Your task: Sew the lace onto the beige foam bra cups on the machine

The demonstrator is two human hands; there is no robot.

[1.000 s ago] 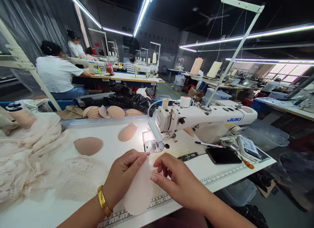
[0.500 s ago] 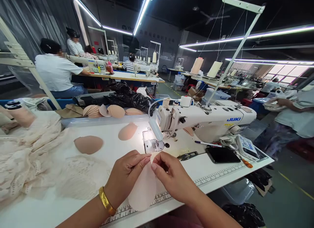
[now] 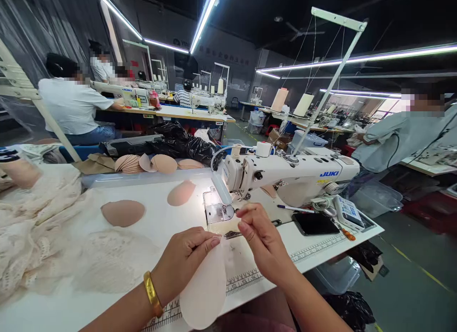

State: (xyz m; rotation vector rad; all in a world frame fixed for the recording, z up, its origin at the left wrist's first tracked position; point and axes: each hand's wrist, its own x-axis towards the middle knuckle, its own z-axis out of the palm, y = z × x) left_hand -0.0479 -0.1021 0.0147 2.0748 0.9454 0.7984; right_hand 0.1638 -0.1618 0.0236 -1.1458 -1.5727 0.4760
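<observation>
Far left on the white worktop: heap of cream lace fabric. Just right of it, a tan moulded foam cup pad, a second tan pad further back, both well apart from my hands.

My left hand, gold bangle at the wrist, pinches the top edge of a pale pink oval foam cup pad between thumb and forefinger. The pad hangs below and right of that hand, lower end over the worktop's front edge, across the printed ruler strip.

My right hand is just right of the pad's top, raised a bit, fingers curled together; thumb and forefinger nip a small dark metal tool, looks like thread snips, tip pointing at my left fingertips. Tool is near the pad's top; touching or not, can't tell.

Behind: white JUKI sewing machine, black phone right of my right hand. Far right, a person in a grey shirt stands.
</observation>
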